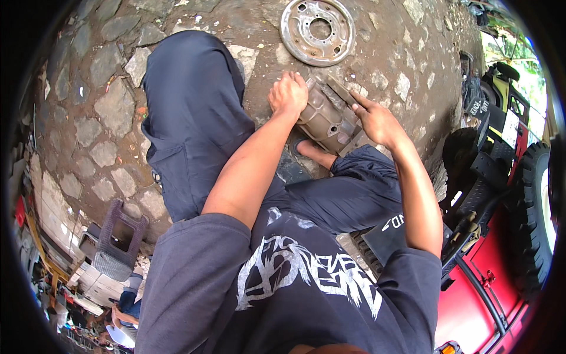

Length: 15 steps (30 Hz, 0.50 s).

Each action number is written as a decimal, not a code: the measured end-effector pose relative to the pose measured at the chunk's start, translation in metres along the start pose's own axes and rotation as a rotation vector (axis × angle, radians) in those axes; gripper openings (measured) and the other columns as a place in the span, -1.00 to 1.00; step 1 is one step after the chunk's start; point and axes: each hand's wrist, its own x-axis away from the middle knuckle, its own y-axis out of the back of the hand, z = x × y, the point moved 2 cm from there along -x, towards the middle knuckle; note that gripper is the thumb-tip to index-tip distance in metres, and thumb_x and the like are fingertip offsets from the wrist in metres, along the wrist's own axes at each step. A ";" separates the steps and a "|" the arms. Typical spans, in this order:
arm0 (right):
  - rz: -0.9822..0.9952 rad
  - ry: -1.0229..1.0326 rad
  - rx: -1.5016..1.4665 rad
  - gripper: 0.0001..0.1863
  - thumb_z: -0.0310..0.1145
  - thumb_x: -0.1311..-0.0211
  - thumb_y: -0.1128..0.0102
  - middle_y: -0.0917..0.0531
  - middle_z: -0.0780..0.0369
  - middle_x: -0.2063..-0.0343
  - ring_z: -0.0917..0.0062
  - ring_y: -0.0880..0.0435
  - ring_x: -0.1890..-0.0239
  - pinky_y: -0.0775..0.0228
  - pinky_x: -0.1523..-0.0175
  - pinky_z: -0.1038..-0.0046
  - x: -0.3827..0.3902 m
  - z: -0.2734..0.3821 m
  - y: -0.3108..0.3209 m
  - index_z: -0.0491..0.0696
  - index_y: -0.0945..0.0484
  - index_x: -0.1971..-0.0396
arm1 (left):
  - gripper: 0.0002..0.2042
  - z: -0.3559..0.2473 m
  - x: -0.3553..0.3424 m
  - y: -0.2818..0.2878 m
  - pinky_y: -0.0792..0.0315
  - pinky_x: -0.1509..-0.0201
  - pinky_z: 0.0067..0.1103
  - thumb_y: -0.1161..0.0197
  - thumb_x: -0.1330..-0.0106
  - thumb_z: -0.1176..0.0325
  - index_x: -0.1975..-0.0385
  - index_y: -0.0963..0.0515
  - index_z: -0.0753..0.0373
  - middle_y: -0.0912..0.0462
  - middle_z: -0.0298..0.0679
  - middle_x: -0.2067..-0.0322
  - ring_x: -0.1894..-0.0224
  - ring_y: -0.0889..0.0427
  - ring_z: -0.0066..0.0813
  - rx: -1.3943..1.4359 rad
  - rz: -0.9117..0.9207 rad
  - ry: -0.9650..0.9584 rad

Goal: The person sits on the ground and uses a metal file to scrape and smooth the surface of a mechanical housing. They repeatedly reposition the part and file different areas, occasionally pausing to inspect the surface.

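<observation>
A ribbed brown-grey metal gearbox-like casing [330, 121] lies on the ground in front of me, by my bare lower leg and sandalled foot. My left hand [288, 93] is closed at its far left edge, fingers curled over the rim; their tips are hidden. In my right hand [379, 123] is a long, narrow brown tool [338, 90], shaped like a wire brush. Its far end reaches over the casing's upper right part. Whether it touches the casing I cannot tell, and its underside is hidden.
A round, rusty metal disc [317, 30] with holes lies just beyond the casing on stony ground. To my right stands a red vehicle [480, 283] with a large tyre [535, 215]. A dark grey frame-like stool [119, 242] is at left, and another person [127, 310] is at lower left.
</observation>
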 end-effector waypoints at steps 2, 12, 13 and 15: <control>-0.019 -0.023 0.005 -0.41 -0.05 -0.57 0.12 -0.50 -0.07 -0.33 0.04 -0.42 -0.42 -0.20 -0.52 0.17 -0.009 0.008 -0.003 0.08 -0.32 -0.49 | -0.55 -0.004 0.002 0.003 -0.45 -0.29 -0.12 0.02 -0.50 0.01 -0.08 -0.62 0.23 -0.73 0.09 0.02 -0.12 -0.65 0.13 0.006 0.072 0.043; -0.017 -0.018 -0.069 -0.41 -0.07 -0.56 0.10 -0.53 -0.11 -0.28 -0.02 -0.44 -0.38 -0.24 -0.49 0.16 0.024 0.021 -0.002 0.05 -0.32 -0.48 | -0.56 0.003 -0.004 -0.006 -0.52 -0.21 -0.11 0.00 -0.49 0.03 0.01 -0.63 0.26 -0.75 0.15 0.12 0.00 -0.72 0.16 -0.001 -0.015 0.010; -0.025 -0.012 -0.067 -0.41 -0.06 -0.56 0.10 -0.53 -0.11 -0.28 -0.02 -0.44 -0.39 -0.24 -0.49 0.16 0.019 0.018 -0.008 0.05 -0.32 -0.48 | -0.56 0.002 -0.001 -0.006 -0.52 -0.21 -0.11 0.00 -0.49 0.03 0.01 -0.63 0.26 -0.75 0.15 0.12 0.00 -0.72 0.15 -0.010 -0.016 -0.002; -0.058 0.013 -0.059 -0.41 -0.05 -0.56 0.10 -0.52 -0.10 -0.30 0.00 -0.44 -0.39 -0.24 -0.48 0.16 -0.018 0.010 -0.018 0.06 -0.32 -0.48 | -0.57 -0.001 0.000 -0.006 -0.52 -0.20 -0.11 0.00 -0.49 0.03 0.01 -0.63 0.26 -0.75 0.15 0.13 0.01 -0.72 0.16 -0.005 0.009 -0.009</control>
